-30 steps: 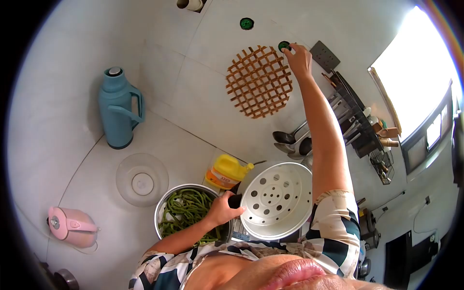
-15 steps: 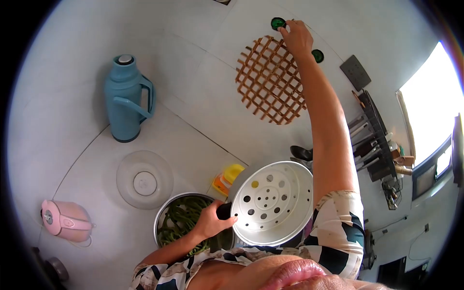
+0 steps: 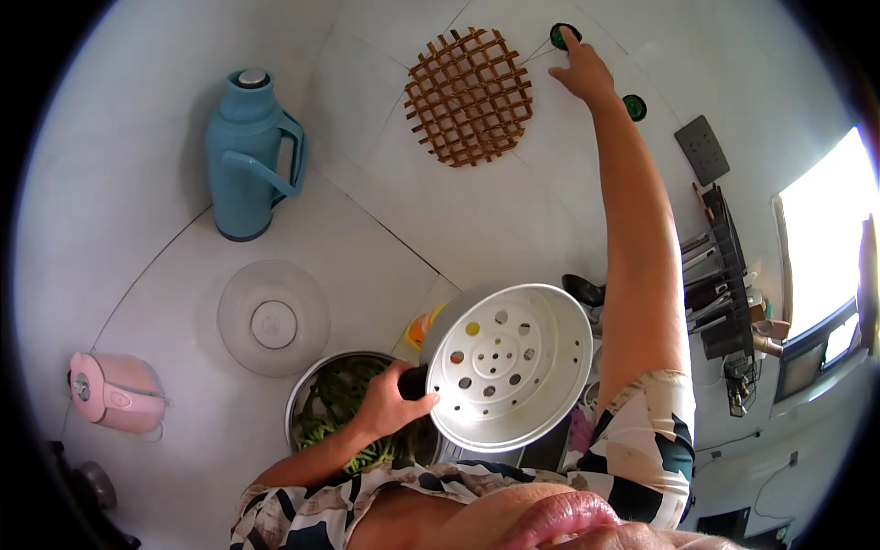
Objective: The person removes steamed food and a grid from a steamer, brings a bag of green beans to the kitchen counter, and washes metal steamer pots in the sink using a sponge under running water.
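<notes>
My left hand (image 3: 392, 403) grips the black handle (image 3: 412, 382) of a metal steamer pot with round holes in its bottom (image 3: 500, 403). The pot is tilted so that its inside faces me. My right hand (image 3: 587, 75) reaches up the wall, index finger at a green round hook (image 3: 555, 37) and thumb spread away from it. Beside that hand a round brown lattice rack (image 3: 469, 96) lies against the wall, with thin string-like lines running from it toward the hook. A second green hook (image 3: 634, 107) sits lower right.
Green beans (image 3: 344, 403) fill a metal basin beneath my left arm. Nearby stand a clear glass bowl (image 3: 236, 321), a blue thermos jug (image 3: 243, 170) and a pink kettle (image 3: 119, 396). At right are a socket plate (image 3: 702, 149), a utensil rack (image 3: 729, 284) and a black ladle (image 3: 582, 291).
The lattice rack has shifted left and up relative to the green hook. My right fingers have loosened and spread at the hook. The pot stays in my left hand; the whole view has shifted.
</notes>
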A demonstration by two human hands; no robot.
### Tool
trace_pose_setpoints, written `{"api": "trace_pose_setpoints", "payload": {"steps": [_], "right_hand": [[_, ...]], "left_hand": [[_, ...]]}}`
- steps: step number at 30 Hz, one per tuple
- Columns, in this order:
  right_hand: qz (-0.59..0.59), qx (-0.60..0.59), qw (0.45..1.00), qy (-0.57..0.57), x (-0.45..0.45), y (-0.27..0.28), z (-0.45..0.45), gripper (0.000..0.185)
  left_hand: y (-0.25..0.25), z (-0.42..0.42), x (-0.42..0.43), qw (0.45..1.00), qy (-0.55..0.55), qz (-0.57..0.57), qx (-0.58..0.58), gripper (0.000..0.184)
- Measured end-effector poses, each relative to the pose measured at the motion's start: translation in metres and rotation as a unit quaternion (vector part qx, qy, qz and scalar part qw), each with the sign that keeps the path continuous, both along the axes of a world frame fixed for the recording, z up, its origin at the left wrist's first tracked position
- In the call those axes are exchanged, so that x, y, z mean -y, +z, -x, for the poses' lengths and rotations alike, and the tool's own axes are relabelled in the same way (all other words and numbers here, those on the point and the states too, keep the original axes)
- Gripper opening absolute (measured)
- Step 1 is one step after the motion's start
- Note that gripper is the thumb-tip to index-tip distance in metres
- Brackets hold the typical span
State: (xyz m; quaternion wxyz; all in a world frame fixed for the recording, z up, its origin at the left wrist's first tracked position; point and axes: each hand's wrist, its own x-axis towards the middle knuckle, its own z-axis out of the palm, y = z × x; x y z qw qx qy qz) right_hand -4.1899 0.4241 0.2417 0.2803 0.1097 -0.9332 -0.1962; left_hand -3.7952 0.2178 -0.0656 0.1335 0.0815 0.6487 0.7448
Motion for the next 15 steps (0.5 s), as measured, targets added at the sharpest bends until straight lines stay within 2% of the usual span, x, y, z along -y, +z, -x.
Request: {"api": "trace_pose_setpoints", "payload": {"steps": [3, 6, 8, 10, 11, 13, 14, 15], "right_hand": [[0.062, 0.066, 0.993, 0.07, -0.022, -0.007, -0.029, 0.065], [0.125, 0.093, 0.973, 0.167, -0.023, -0.01, -0.104, 0.055], [0.196, 0.095, 0.962, 0.165, -0.019, -0.002, -0.182, 0.046], [0.237, 0.035, 0.954, 0.182, -0.029, 0.001, -0.256, 0.038], [0.262, 0.003, 0.95, 0.169, -0.038, 0.0, -0.29, 0.033], [0.24, -0.042, 0.963, 0.116, -0.056, -0.007, -0.357, 0.029], [0.24, -0.06, 0.96, 0.128, -0.068, -0.015, -0.383, 0.024], [0.302, -0.046, 0.951, 0.055, -0.07, -0.021, -0.415, 0.021]], "left_hand": [[0.011, 0.007, 0.011, 1.0, 0.015, 0.015, -0.021, 0.048], [0.007, 0.015, 0.019, 0.997, 0.063, 0.003, -0.036, 0.047], [0.004, 0.032, 0.022, 0.994, 0.088, -0.041, -0.042, 0.048], [0.012, 0.056, 0.022, 0.991, 0.1, -0.08, -0.041, 0.045], [0.021, 0.071, 0.02, 0.99, 0.099, -0.097, -0.036, 0.043], [0.048, 0.105, 0.013, 0.985, 0.074, -0.148, -0.039, 0.038], [0.061, 0.122, 0.004, 0.979, 0.067, -0.187, -0.044, 0.039], [0.074, 0.139, -0.007, 0.971, 0.059, -0.226, -0.049, 0.04]]}}
